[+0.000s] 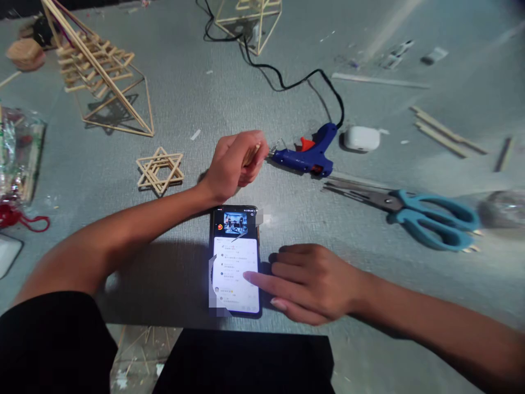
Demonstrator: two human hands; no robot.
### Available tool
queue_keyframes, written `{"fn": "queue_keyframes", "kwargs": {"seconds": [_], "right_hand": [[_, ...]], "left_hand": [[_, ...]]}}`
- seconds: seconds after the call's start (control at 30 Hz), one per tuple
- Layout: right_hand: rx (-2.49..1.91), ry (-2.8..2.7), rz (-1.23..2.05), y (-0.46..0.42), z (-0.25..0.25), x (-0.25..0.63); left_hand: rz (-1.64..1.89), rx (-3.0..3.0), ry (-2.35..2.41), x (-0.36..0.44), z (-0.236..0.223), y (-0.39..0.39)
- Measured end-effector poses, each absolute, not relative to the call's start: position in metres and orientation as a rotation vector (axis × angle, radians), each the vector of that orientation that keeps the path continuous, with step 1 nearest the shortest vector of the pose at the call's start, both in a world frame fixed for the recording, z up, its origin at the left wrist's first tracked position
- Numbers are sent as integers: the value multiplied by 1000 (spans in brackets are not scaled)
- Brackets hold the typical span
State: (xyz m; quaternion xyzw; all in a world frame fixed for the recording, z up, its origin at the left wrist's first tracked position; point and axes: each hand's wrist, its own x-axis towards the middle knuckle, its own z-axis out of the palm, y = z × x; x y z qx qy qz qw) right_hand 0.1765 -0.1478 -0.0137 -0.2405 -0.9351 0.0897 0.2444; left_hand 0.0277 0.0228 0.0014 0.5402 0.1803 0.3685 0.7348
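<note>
A phone [237,279] lies flat near the table's front edge, its lit screen showing a video above a list of text. My right hand [314,284] has its index finger stretched out onto the screen, the other fingers curled and holding nothing. Just beyond the phone, my left hand [238,163] is closed around what look like short wooden sticks [251,155], mostly hidden by the fingers. A blue glue gun [305,156] with a red trigger lies beside it, nozzle toward that hand. To its left rests a six-pointed star [160,171] of wooden sticks.
Blue-handled scissors [426,213] and a white earbud case [361,138] lie to the right, loose sticks [447,131] farther off. A stick-built frame [110,93] stands back left, above a plastic bag [20,153] of sticks. A black cord [283,85] runs across the back.
</note>
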Motion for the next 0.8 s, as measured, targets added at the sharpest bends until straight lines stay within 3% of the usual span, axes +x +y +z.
{"fn": "queue_keyframes", "kwargs": {"seconds": [0.8], "right_hand": [[-636, -2602, 280, -147, -13, 178]], "left_hand": [[947, 1260, 354, 25, 7, 17]]}}
